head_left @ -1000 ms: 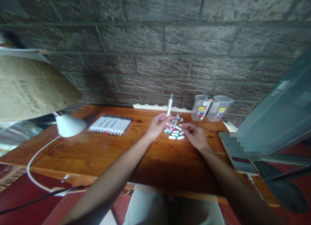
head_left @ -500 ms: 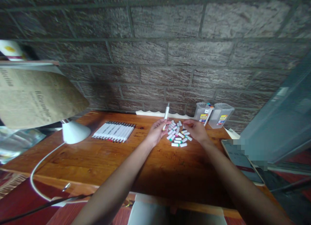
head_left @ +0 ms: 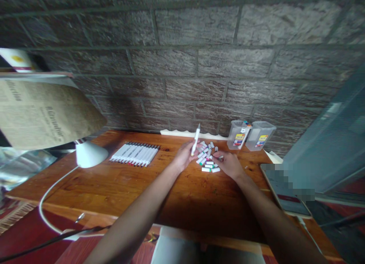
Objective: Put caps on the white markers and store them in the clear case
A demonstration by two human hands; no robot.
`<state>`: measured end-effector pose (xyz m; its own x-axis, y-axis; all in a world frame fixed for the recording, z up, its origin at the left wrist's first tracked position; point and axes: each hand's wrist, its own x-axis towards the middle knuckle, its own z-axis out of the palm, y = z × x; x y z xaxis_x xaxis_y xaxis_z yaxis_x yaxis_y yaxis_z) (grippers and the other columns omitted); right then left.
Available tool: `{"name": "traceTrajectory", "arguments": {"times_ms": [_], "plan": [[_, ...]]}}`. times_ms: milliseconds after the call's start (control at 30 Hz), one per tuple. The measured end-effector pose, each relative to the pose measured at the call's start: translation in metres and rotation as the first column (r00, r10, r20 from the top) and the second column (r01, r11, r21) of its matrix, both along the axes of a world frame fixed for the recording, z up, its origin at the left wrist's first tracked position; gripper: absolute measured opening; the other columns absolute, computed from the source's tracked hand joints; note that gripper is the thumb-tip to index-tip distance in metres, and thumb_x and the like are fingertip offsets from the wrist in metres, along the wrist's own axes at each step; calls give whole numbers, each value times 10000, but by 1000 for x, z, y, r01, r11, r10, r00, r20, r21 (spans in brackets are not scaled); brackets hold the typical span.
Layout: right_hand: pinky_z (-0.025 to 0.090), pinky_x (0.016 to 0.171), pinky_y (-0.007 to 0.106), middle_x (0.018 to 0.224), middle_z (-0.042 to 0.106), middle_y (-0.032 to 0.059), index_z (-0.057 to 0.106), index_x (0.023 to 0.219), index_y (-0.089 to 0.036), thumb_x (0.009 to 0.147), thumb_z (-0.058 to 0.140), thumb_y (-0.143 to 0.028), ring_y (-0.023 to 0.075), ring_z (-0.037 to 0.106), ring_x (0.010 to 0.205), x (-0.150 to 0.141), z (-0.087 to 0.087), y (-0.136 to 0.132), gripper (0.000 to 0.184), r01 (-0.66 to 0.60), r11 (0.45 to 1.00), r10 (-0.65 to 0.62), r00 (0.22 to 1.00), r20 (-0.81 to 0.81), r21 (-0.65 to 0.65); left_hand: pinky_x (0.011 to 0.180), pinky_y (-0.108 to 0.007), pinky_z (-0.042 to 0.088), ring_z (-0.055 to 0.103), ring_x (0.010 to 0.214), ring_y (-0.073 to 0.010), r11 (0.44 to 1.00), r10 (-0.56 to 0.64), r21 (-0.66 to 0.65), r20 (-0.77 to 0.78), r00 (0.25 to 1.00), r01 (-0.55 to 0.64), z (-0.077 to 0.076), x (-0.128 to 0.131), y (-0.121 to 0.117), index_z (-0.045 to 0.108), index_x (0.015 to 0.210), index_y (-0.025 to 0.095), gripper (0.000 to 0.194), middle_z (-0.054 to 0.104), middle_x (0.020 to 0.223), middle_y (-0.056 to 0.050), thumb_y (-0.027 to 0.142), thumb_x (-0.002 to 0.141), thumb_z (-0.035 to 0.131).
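Note:
My left hand (head_left: 184,155) is closed around a white marker (head_left: 195,138) and holds it upright, tip up, above a wooden table (head_left: 119,180). Just right of it lies a loose pile of several small white marker caps (head_left: 207,159) with coloured ends. My right hand (head_left: 228,163) rests at the right side of the pile, fingers curled in a pinch over the caps; what it pinches is too small to name. A neat row of several white markers (head_left: 135,154) lies to the left.
Two clear plastic tubs (head_left: 251,135) stand at the back right by the brick wall. A white desk lamp (head_left: 88,154) with its cord sits at left under a paper-covered shelf. A phone (head_left: 288,190) lies at the right edge.
My right hand drew back from the far side of the pile to its near right side and curled over the caps. The left hand kept the marker upright.

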<state>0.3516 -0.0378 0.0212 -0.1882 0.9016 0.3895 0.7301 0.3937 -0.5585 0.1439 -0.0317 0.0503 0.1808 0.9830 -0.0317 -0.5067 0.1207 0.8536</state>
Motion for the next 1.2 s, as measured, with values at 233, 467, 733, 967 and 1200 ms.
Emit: {"name": "traceTrajectory", "arguments": {"times_ms": [233,467,733,967,1200], "plan": [[549,824,318,964,771,-6,747,899,-279,815,658,-288,199,723,873,0,1,-3,123,26,999,-24,999,48,-38,370,-152,152,276,399,0,995,-46,82,-69,997,52,-2,1,0,674,981,115,480,568,664,15,523,735,734],[543,814,287,950,773,-2,734,898,-268,815,664,-295,197,726,900,-2,-3,1,112,54,996,-52,998,21,-74,370,-174,116,284,383,-1,990,-71,112,-151,986,89,-6,3,1,629,819,112,506,557,653,7,611,749,677],[542,820,297,940,773,-1,739,894,-275,810,646,-237,199,730,876,-5,1,0,131,82,995,-83,996,-21,-52,383,-181,128,283,389,-4,984,-63,151,-212,975,96,-7,6,-1,628,789,122,482,546,624,23,593,726,709],[538,833,307,979,769,16,738,929,-261,819,667,-314,203,726,889,-2,4,-3,141,58,997,-58,998,-1,-48,395,-168,166,330,419,-4,988,-25,143,-227,974,59,-6,5,-1,619,779,125,453,565,648,24,539,678,772],[534,809,320,962,774,22,738,947,-290,822,646,-263,234,723,922,-14,8,-10,158,144,984,-129,982,138,-106,388,-165,152,310,419,-7,990,-40,123,-235,971,70,-8,4,1,653,870,122,471,545,643,25,546,694,758]]}}
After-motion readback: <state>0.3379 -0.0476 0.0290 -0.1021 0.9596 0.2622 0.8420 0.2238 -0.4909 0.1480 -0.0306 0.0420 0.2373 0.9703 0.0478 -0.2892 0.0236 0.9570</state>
